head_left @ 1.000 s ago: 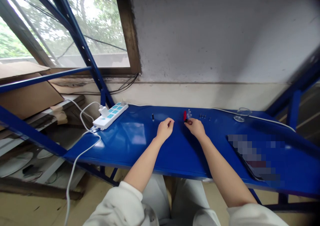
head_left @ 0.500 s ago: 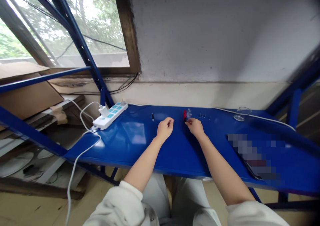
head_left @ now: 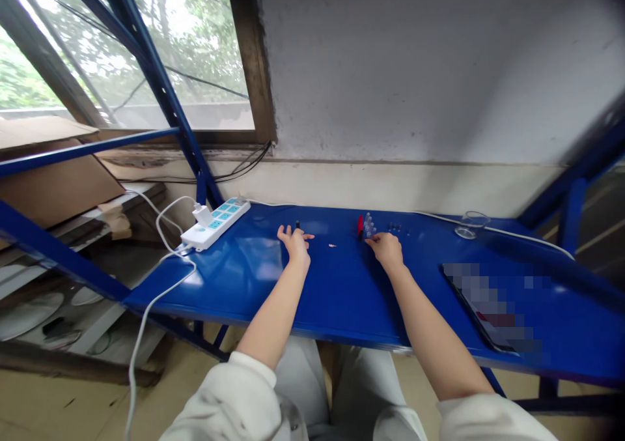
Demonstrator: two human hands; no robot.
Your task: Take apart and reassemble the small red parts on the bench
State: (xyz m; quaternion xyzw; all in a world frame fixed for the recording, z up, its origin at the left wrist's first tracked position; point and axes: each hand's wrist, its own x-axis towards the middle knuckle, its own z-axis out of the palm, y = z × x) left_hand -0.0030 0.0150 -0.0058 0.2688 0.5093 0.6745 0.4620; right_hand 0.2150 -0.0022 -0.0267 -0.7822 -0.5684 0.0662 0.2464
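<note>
"Why the tight grouping?"

"Perhaps for easy reach: the red piece (head_left: 360, 225) and clear tubes (head_left: 370, 223) sit together on the far part of the blue table (head_left: 351, 298), just beyond the right hand (head_left: 387, 248)."

"And the fingers?"

"The left hand (head_left: 295, 245) spreads its fingers, apparently empty, just beside the black cylinder (head_left: 297, 223). The right hand's are pinched close; whether they grip anything cannot be told."

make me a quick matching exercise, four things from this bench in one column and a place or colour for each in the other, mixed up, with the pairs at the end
1. left hand
2. right hand
3. power strip
4. cup

a. white with blue sockets
b. fingers spread, near the small dark cylinder
c. see-through
d. beside the red object

Pairs: 1-b, 2-d, 3-a, 4-c
</note>
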